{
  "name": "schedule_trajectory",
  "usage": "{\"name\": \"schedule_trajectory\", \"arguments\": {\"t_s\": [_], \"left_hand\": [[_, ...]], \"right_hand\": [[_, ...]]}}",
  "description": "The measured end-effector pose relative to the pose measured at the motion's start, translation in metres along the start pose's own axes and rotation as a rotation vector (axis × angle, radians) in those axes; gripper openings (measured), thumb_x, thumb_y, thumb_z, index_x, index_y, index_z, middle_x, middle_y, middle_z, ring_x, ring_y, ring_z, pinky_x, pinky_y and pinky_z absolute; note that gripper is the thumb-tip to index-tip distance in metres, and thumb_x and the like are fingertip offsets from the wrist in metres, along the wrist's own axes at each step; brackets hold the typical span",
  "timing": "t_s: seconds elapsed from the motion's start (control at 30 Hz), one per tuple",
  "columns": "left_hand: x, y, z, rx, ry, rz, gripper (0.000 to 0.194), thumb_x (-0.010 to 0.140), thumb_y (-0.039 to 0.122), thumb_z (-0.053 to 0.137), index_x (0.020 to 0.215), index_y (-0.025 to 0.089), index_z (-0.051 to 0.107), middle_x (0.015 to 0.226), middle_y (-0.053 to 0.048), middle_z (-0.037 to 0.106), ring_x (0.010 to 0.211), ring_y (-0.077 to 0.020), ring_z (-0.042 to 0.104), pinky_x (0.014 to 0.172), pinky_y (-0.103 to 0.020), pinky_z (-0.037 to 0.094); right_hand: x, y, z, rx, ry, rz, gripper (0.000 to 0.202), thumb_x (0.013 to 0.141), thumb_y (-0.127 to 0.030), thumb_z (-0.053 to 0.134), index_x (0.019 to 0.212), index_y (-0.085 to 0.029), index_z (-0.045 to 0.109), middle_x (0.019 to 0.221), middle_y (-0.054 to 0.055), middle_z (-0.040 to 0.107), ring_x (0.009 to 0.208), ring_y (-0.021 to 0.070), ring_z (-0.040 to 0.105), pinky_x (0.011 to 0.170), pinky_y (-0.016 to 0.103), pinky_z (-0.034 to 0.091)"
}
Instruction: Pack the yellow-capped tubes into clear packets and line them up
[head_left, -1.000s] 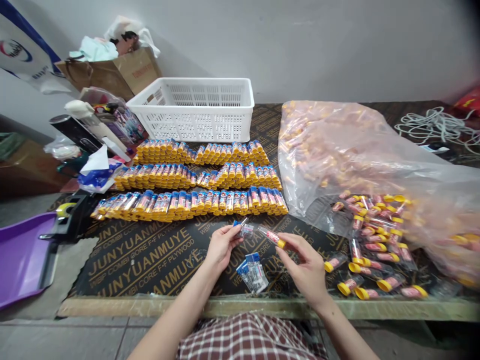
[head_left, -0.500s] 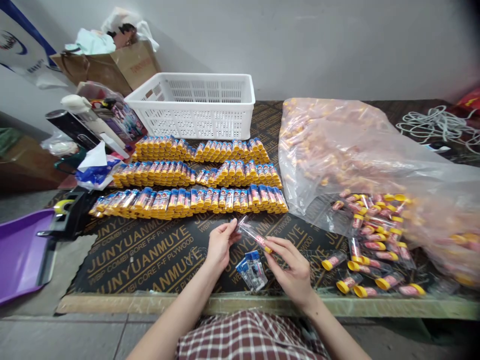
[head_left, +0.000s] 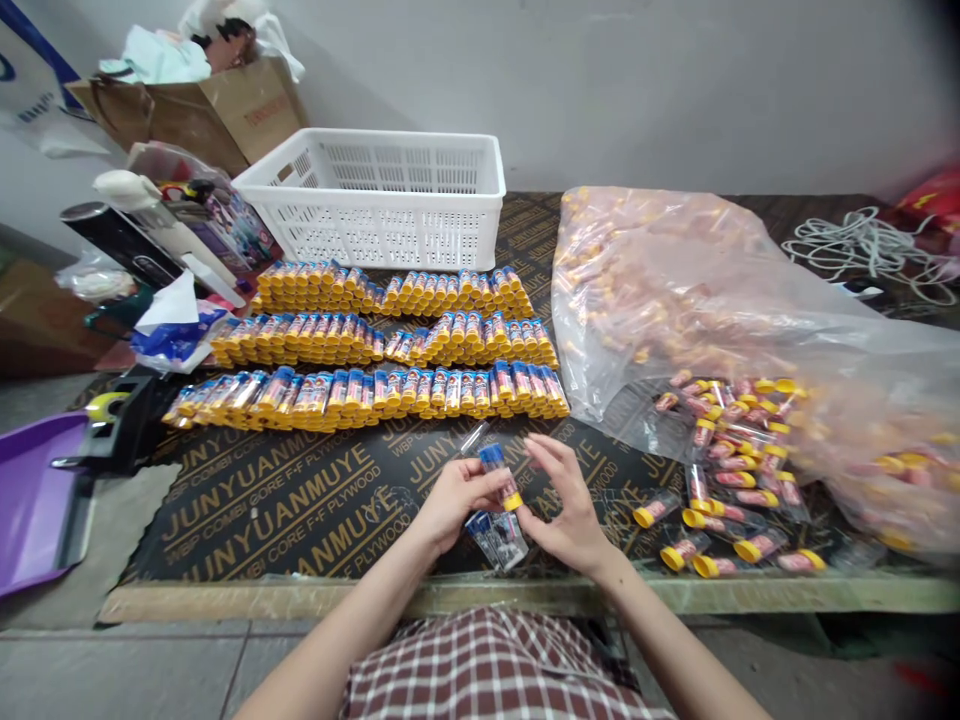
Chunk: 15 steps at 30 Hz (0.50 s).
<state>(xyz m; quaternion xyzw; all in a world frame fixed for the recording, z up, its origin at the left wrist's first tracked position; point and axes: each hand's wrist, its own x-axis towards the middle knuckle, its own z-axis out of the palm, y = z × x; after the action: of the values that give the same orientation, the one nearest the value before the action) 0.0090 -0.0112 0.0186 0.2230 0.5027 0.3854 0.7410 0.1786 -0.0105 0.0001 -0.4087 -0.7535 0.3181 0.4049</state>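
Note:
A small tube (head_left: 501, 478) with a yellow cap and a blue upper end is pinched in my left hand (head_left: 459, 500). My right hand (head_left: 564, 505) is just to its right, fingers apart, with nothing in it. Below the tube, several flat blue-and-clear labels (head_left: 496, 542) lie on the black plywood, partly behind my fingers. A clear plastic piece (head_left: 474, 436) lies just beyond my left hand. Stacked rows of finished-looking blue and yellow tubes (head_left: 367, 395) stand farther back.
Loose yellow-capped tubes (head_left: 739, 470) spill from a large clear bag (head_left: 667, 270) at the right. A white basket (head_left: 375, 225) stands at the back. At the left are a purple dustpan (head_left: 45, 490), a tape dispenser (head_left: 112, 425) and bottles. White cable (head_left: 870, 250) lies back right.
The tube now shows a blue upper part and has passed to my left hand's grip. My right hand has let go and opened. The view has shifted slightly.

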Motion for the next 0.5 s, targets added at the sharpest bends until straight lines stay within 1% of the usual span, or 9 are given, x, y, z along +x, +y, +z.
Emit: {"name": "schedule_trajectory", "arguments": {"t_s": [0.07,0.1,0.17,0.2,0.27,0.33,0.5], "left_hand": [[-0.0039,-0.003,0.0016,0.036,-0.064,-0.033,0.031,0.061,0.037,0.079,0.074,0.01,0.069,0.069,-0.005,0.067,0.057,-0.0103,0.059,0.057,-0.021,0.047],[-0.0053,-0.004,0.0024,0.047,-0.088,-0.044,0.031,0.062,0.037,0.079,0.074,0.01,0.069,0.069,-0.005,0.067,0.057,-0.0102,0.059,0.057,-0.02,0.047],[-0.0067,-0.0048,0.0036,0.046,-0.109,-0.054,0.03,0.064,0.037,0.077,0.073,0.01,0.069,0.069,-0.005,0.066,0.058,-0.0099,0.059,0.057,-0.02,0.046],[-0.0067,-0.0047,0.0041,0.031,-0.107,-0.051,0.029,0.065,0.037,0.077,0.074,0.01,0.069,0.069,-0.005,0.066,0.058,-0.0096,0.058,0.058,-0.02,0.046],[-0.0062,-0.004,0.0047,-0.021,-0.094,-0.035,0.028,0.066,0.036,0.076,0.077,0.011,0.07,0.07,-0.004,0.066,0.059,-0.0089,0.057,0.059,-0.02,0.046],[-0.0055,-0.0031,0.005,-0.061,-0.094,-0.025,0.028,0.066,0.034,0.076,0.08,0.012,0.07,0.072,-0.004,0.066,0.059,-0.0091,0.058,0.06,-0.021,0.046],[-0.0072,-0.0016,0.0059,-0.071,-0.098,-0.024,0.028,0.064,0.032,0.078,0.079,0.01,0.071,0.071,-0.005,0.066,0.059,-0.0103,0.059,0.059,-0.021,0.046]], "right_hand": [[0.0046,0.0,-0.0035,0.061,-0.104,-0.005,0.081,0.066,-0.01,0.055,0.141,-0.026,0.029,0.145,0.011,0.031,0.131,0.0284,0.036,0.101,0.048,0.041],[0.0064,-0.0001,-0.0051,0.096,-0.166,-0.011,0.084,0.065,-0.009,0.054,0.142,-0.025,0.026,0.146,0.01,0.03,0.132,0.0281,0.035,0.103,0.048,0.039],[0.0087,-0.0004,-0.0078,0.149,-0.265,-0.025,0.086,0.062,-0.007,0.051,0.142,-0.024,0.024,0.143,0.009,0.037,0.13,0.0256,0.039,0.105,0.045,0.037],[0.0092,-0.0006,-0.0087,0.157,-0.294,-0.031,0.086,0.061,-0.006,0.051,0.142,-0.024,0.025,0.14,0.009,0.041,0.128,0.0245,0.042,0.106,0.044,0.036],[0.0095,-0.0009,-0.0097,0.147,-0.311,-0.042,0.085,0.061,-0.006,0.051,0.14,-0.024,0.028,0.136,0.008,0.045,0.125,0.0238,0.044,0.108,0.044,0.034],[0.0088,-0.001,-0.0095,0.144,-0.302,-0.044,0.084,0.06,-0.006,0.051,0.139,-0.024,0.031,0.135,0.008,0.046,0.125,0.0243,0.044,0.107,0.044,0.035],[0.005,-0.0003,-0.0056,0.202,-0.265,-0.013,0.084,0.059,-0.006,0.051,0.139,-0.023,0.031,0.135,0.01,0.045,0.124,0.0248,0.047,0.104,0.042,0.04]]}}
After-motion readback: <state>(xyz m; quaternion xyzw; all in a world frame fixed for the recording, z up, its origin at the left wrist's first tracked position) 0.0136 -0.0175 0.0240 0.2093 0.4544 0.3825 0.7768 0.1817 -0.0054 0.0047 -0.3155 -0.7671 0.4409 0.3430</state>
